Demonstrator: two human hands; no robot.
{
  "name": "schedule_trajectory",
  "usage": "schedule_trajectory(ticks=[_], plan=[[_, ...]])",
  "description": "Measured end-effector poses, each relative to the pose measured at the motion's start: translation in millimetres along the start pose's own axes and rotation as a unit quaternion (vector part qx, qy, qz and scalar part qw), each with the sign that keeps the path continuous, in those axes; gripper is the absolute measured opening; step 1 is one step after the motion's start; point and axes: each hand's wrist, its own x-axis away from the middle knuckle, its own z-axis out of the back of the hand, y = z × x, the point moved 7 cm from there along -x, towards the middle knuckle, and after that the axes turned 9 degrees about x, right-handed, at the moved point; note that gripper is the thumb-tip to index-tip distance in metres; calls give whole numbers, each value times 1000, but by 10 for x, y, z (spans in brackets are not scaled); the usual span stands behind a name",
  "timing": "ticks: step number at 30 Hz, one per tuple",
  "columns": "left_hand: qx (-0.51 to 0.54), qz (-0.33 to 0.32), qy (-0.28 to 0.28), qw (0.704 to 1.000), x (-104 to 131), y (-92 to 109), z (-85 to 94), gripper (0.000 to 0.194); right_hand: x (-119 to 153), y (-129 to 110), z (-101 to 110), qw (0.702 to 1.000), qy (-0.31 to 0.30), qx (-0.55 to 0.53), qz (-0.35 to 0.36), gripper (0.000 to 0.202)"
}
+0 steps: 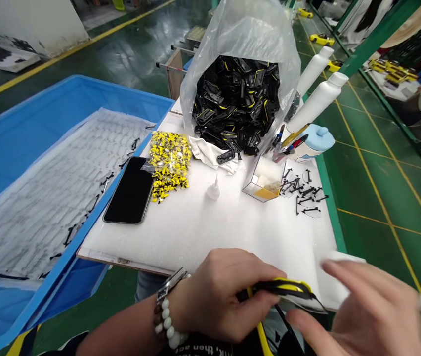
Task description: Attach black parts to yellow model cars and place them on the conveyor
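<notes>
A black and yellow part point(292, 287) is pinched between the thumb and fingers of my left hand point(232, 291), above the table's front edge. To its right, my right hand point(369, 311) is blurred, with thumb and fingers spread apart and nothing seen between them. Past the held part's right end runs a thin dark strip. A large clear bag point(240, 44) of black and yellow parts lies open at the table's back. Small yellow and black pieces point(169, 163) fill a bag at the left. Several thin black pieces point(303, 190) lie at the right.
On the white table point(181, 227) are a phone point(129, 190), a small white dropper bottle point(214, 190), a clear box point(264, 180), pens, white bottles point(319, 101) and a blue-lidded container point(317, 138). A blue bin point(84, 91) adjoins the left edge. A green post rises at the right.
</notes>
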Motion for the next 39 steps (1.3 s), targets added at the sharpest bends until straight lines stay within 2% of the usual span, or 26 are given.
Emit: schedule_trajectory(ticks=[3, 5, 8, 10, 12, 14, 17, 19, 21, 23, 27, 31, 34, 39], plan=[[2, 22, 3, 1000, -29, -13, -5, 18, -43, 11, -197, 984, -70, -158, -30, 23], [2, 66, -28, 997, -47, -40, -45, 17, -51, 19, -245, 968, -55, -238, -57, 25], [1, 132, -65, 989, -45, -80, -100, 20, -29, 75, -261, 957, -9, -268, -114, 24], [8, 137, -50, 989, -46, -75, -90, 19, -1, 100, -268, 952, 1, -277, -129, 26], [15, 123, -27, 992, -47, -66, -70, 18, 42, 128, -294, 949, -15, -288, -129, 28], [23, 119, -18, 992, -41, -84, -61, 17, 126, 199, -360, 942, -58, -295, -149, 33], [39, 146, -15, 988, -32, -145, -35, 17, 352, 339, -575, 906, -177, -308, -230, 50], [43, 169, -16, 985, -38, -166, -4, 19, 467, 370, -680, 889, -221, -314, -251, 43], [41, 179, -31, 982, -60, -148, 18, 24, 477, 360, -712, 894, -204, -318, -242, 29], [35, 177, -53, 982, -90, -103, 27, 25, 420, 327, -711, 899, -163, -336, -227, 25], [4, 136, -52, 989, -132, -19, 58, 16, 285, 231, -719, 897, -129, -378, -190, 31], [-9, 66, -38, 997, -133, 26, 47, 19, 250, 218, -702, 897, -108, -389, -178, 39], [17, 92, -35, 995, -97, -39, 30, 17, 264, 231, -713, 897, -101, -389, -186, 37], [17, 142, -37, 989, -4, -116, 1, 27, 266, 245, -757, 892, -123, -385, -201, 29]])
